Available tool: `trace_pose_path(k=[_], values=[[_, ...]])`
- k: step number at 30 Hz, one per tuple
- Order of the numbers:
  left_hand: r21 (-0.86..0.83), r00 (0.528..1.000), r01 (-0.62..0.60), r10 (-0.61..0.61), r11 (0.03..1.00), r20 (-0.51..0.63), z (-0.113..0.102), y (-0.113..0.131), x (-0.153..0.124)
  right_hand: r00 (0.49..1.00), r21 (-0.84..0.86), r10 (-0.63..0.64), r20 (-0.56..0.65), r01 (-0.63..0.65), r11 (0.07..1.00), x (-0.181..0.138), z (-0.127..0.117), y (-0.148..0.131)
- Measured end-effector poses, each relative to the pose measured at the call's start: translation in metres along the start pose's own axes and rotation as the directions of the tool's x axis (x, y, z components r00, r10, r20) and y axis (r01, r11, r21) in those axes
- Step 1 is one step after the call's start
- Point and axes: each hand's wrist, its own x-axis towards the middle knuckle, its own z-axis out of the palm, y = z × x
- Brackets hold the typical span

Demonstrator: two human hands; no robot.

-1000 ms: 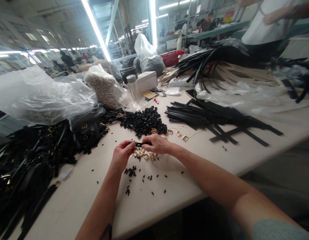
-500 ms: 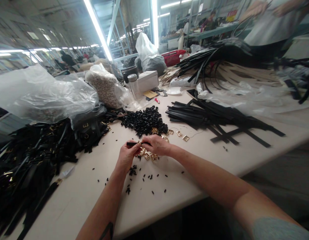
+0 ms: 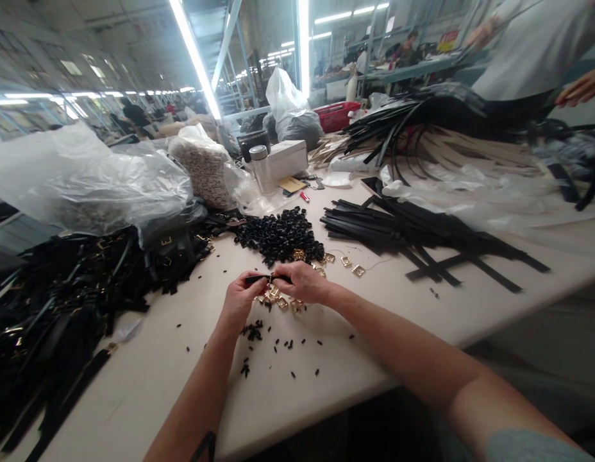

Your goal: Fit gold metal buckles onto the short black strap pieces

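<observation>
My left hand (image 3: pixel 240 298) and my right hand (image 3: pixel 302 282) meet over the middle of the table, both pinching a short black strap (image 3: pixel 259 278) held level between them. A small gold buckle glints at the strap where the fingers meet. Just below the hands lie several gold buckles (image 3: pixel 281 300). A heap of black loops (image 3: pixel 278 236) sits right behind the hands. Tiny black bits (image 3: pixel 278 346) are scattered in front of them.
A big pile of black straps with gold buckles (image 3: pixel 67 301) fills the left. Long black strips (image 3: pixel 398 228) lie to the right. Clear plastic bags (image 3: pixel 86 179), a white box (image 3: pixel 285 157) and a jar (image 3: pixel 261 168) stand behind. Another person (image 3: pixel 528 45) stands at the far right.
My hands have drawn closer together on the strap and the left end now sticks out past my left fingers. The person at the far right has shifted their arms.
</observation>
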Motion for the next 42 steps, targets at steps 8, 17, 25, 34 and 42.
trace_pose_path(k=[8,17,25,34,42], values=[[0.09,0.986,-0.12,0.13,0.989,-0.109,0.011,-0.003,-0.004,0.988,0.001,0.121,-0.092,-0.121,0.993,0.001,0.0,-0.006],[-0.087,0.995,-0.065,0.071,0.994,0.065,0.004,0.002,-0.006,0.994,0.166,0.092,-0.053,-0.082,0.983,0.0,-0.012,-0.002],[-0.049,0.962,0.046,-0.031,0.998,0.271,0.001,0.005,-0.008,0.99,0.198,-0.01,0.141,-0.018,0.98,-0.001,-0.016,0.003],[0.171,0.974,-0.186,0.159,0.968,0.162,0.002,0.005,-0.007,0.995,-0.133,-0.035,0.095,0.048,0.99,-0.001,-0.022,0.006],[0.38,0.984,-0.175,0.15,0.908,0.093,0.007,0.001,-0.007,0.956,-0.354,-0.282,-0.079,0.238,0.905,0.0,-0.021,0.006]])
